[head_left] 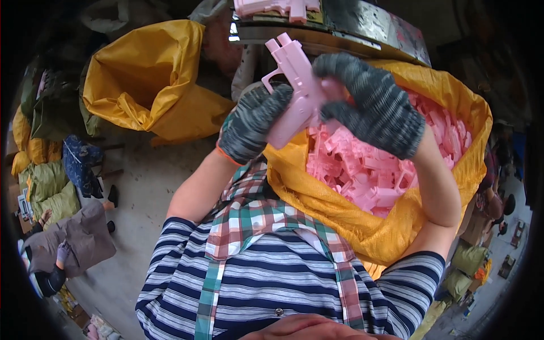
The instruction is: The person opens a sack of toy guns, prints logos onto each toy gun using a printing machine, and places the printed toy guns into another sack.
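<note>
My left hand (253, 122), in a dark grey knit glove with an orange cuff edge, grips a pink plastic toy pistol (298, 85) by its handle. The barrel end tilts up and to the left. Close against its right side, my right hand (374, 105), gloved alike, curls its thumb and fingers round a blurred pink plastic piece (333, 90). Whether that piece joins the pistol, I cannot tell. Below my right hand a large yellow woven sack (340, 218) stands open, filled with many pink plastic toy parts (362, 175).
Another yellow sack (187, 110) gapes open at the far left. Ahead is a metal-edged workbench (362, 25) with a pink toy part (277, 7) on it. Green bundles (54, 184) and a seated person (73, 238) are on the left; more people show at the right rim.
</note>
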`<state>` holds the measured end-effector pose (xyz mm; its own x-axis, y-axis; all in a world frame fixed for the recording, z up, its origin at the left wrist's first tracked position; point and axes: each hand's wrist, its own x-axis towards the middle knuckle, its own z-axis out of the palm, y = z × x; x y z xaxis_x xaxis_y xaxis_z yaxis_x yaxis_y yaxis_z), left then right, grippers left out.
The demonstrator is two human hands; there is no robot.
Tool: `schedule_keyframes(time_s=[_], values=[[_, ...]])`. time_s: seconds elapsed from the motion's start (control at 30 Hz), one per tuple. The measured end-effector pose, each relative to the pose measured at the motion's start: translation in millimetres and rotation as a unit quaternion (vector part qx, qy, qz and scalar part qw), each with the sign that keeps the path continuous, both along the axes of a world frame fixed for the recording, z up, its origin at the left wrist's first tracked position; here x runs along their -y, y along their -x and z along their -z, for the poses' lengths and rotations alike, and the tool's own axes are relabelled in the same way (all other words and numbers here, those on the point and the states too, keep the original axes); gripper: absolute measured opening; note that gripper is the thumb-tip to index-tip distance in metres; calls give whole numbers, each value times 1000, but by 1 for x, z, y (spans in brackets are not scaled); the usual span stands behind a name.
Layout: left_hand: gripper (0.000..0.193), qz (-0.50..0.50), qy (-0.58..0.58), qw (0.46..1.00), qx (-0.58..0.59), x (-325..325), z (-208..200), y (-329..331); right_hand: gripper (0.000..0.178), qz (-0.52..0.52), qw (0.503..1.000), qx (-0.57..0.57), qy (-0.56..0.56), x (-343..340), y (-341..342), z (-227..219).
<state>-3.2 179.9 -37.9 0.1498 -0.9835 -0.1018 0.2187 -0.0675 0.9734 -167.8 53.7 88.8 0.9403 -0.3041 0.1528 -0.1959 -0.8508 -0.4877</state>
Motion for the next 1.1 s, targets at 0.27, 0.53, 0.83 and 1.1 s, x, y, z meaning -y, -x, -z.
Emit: schedule_keyframes(time_s=[0.27,0.53,0.83,1.1], values=[[20,37,125,953,273,2,-20,-26,26,-107,994,28,16,11,12,11],[45,-350,327,601,639,96,-51,-95,41,54,997,49,-23,43,30,-9],[50,-157,120,545,815,89,-58,-93,48,115,989,97,9,59,4,1],[57,-331,-68,460,821,-43,-33,-172,44,74,988,86,100,115,-61,52]])
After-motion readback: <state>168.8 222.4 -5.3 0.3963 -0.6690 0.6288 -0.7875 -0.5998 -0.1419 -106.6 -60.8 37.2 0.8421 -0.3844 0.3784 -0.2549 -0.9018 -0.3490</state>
